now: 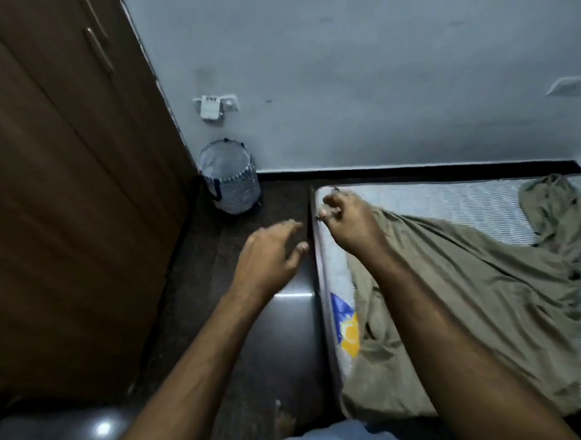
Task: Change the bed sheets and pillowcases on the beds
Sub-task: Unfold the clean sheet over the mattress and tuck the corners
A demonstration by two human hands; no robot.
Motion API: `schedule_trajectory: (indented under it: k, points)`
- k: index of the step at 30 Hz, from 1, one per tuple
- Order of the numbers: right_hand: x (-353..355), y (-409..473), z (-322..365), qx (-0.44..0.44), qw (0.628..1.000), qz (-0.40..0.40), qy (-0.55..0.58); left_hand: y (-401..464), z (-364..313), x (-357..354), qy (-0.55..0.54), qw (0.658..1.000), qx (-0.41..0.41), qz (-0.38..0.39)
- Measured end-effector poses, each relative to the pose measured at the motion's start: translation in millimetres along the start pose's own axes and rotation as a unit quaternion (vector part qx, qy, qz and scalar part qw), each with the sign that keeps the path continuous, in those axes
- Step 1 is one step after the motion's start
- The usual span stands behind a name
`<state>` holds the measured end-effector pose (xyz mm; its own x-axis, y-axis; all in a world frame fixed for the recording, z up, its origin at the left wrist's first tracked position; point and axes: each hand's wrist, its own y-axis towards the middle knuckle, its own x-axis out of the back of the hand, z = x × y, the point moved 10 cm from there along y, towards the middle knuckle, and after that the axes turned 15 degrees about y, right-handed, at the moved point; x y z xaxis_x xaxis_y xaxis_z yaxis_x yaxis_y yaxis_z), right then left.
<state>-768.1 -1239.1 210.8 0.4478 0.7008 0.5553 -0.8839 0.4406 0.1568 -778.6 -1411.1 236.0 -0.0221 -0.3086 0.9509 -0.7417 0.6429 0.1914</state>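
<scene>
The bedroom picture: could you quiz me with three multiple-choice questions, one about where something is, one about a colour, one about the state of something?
1. Where does the laundry basket stand?
A. On the mattress
B. On the floor in the corner between the wardrobe and the wall
C. Hanging on the wardrobe door

2. What colour is the loose sheet on the mattress?
A. Olive green
B. Bright red
C. White

3. How does the sheet lie?
A. Smooth and tucked in all round
B. Folded in a neat stack
C. Rumpled, leaving part of the striped mattress bare

Answers:
1 B, the basket sits on the dark floor beside the wardrobe, against the wall.
2 A, the cloth is a dull olive green.
3 C, it is creased and bunched, and the far striped part of the mattress shows uncovered.
</scene>
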Motion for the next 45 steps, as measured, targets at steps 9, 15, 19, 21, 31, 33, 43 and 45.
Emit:
schedule_trajectory:
  k: [9, 15, 19, 21, 31, 33, 43, 45]
  points:
    - [-44.0, 143.9, 14.1, -0.055, 0.997, -0.061, -0.002, 164.5, 95.7, -5.4, -0.066, 0.996, -0.057, 0.010]
    - [-70.4, 230.5, -2.2, -0.100, 0.987, -0.123, -0.035, 285.3, 170.4, -27.3, -0.157, 0.983, -0.077, 0.054]
    - [-89.5, 265.2, -23.4, -0.176, 0.970, -0.158, -0.053, 350.2, 194.3, -46.3, -0.156, 0.968, -0.150, 0.125]
    - [-91.3, 277.9, -27.0, -0.204, 0.960, -0.185, -0.052, 380.8, 198.8, -54.4, -0.149, 0.959, -0.186, 0.155]
    - [-38.6, 358.1, -107.3, -0.293, 0.888, -0.348, -0.065, 561.8, 136.7, -147.4, -0.198, 0.879, -0.322, 0.289]
    - [-22.3, 377.1, -138.4, -0.317, 0.873, -0.365, -0.069, 601.6, 112.0, -174.1, -0.181, 0.867, -0.351, 0.304]
    - [82.6, 402.2, -209.4, -0.436, 0.741, -0.504, -0.077, 698.8, -69.3, -249.7, -0.207, 0.759, -0.497, 0.366]
    - [93.4, 394.2, -220.7, -0.459, 0.705, -0.533, -0.089, 696.9, -107.1, -266.2, -0.212, 0.719, -0.542, 0.379]
